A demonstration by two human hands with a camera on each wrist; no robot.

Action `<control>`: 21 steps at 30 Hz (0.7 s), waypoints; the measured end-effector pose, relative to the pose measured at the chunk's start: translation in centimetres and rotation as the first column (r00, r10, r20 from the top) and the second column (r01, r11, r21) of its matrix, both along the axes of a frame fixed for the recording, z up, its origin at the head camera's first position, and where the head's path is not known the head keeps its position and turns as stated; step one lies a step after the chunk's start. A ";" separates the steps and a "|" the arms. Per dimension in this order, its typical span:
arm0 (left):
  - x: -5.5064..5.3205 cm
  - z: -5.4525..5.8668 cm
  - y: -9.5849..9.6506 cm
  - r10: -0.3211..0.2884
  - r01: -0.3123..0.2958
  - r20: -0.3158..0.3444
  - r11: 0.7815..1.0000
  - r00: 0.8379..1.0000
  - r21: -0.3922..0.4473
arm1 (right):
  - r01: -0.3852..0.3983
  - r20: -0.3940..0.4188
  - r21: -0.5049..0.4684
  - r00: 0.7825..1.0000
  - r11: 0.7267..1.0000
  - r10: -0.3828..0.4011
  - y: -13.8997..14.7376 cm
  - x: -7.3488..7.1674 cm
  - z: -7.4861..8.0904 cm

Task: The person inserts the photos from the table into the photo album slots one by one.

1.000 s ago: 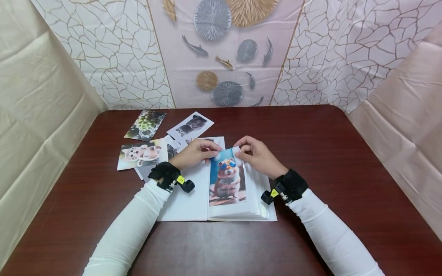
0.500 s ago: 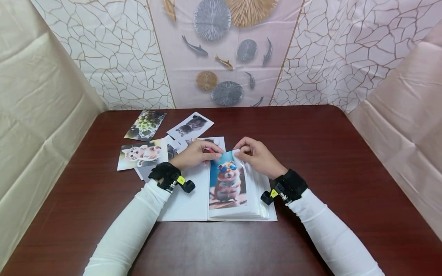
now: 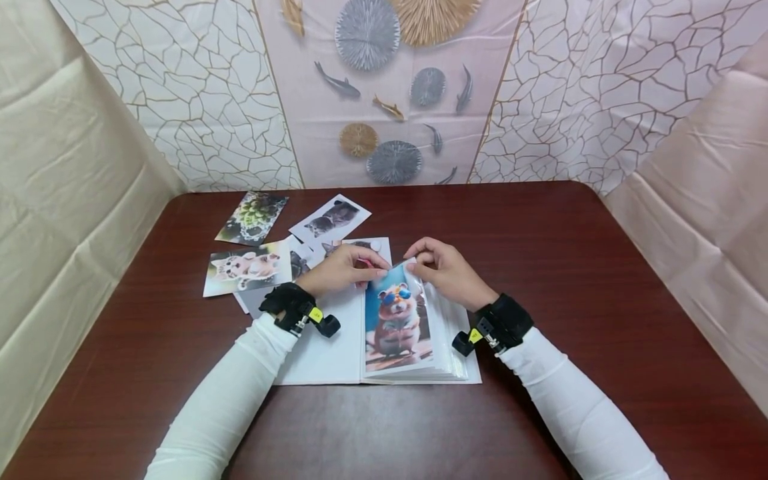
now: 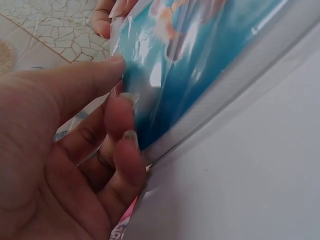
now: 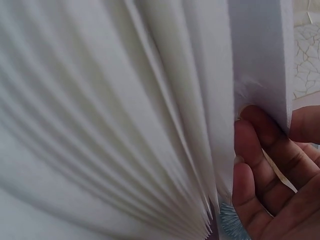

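The left hand [image 3: 342,270] pinches the page's [image 4: 200,107] top edge beside the hamster photo [image 3: 396,320]; the right hand [image 3: 453,270] pinches its outer corner.

Hamster photo [image 3: 397,323] has slid farther down inside the clear sleeve [image 4: 156,75]; its bottom edge now lies lower beneath the fingers. Left hand [image 3: 339,269]: fingertips shifted slightly nearer the right hand's [image 3: 451,271] fingers.

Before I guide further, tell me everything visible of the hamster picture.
The hamster picture is tall: a hamster in blue sunglasses, blue above. It sits in a glossy, creased clear sleeve on the right of the open album. The left hand touches near its top edge; the right hand pinches the sleeve's corner.
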State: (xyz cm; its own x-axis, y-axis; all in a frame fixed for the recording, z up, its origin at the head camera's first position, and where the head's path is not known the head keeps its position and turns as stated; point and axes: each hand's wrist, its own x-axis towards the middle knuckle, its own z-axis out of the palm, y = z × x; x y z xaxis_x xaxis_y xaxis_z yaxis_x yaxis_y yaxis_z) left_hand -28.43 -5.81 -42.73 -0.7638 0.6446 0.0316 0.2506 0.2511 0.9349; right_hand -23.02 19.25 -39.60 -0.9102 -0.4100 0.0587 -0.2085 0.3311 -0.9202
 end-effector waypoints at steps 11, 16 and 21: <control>-0.1 0.2 0.0 0.016 -0.016 -0.026 1.000 1.000 0.002 | 0.001 0.027 -0.039 1.000 0.999 0.000 -0.1 0.1 0.2; -0.1 0.1 0.2 0.051 -0.051 -0.006 0.999 0.999 -0.007 | -0.013 0.055 -0.068 0.998 0.998 0.017 -0.4 0.3 0.5; 0.0 0.2 0.1 0.080 -0.079 0.022 0.996 0.997 -0.032 | -0.054 0.078 -0.088 0.995 0.995 0.061 -0.7 0.5 0.4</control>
State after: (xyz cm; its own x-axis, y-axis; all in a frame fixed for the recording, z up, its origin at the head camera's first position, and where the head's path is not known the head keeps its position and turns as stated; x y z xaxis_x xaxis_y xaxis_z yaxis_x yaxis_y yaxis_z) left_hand -28.48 -5.70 -42.51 -0.8131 0.5820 -0.0058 0.2069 0.2983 0.9318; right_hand -22.52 18.56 -39.19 -0.8885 -0.4582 0.0239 -0.1494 0.2397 -0.9593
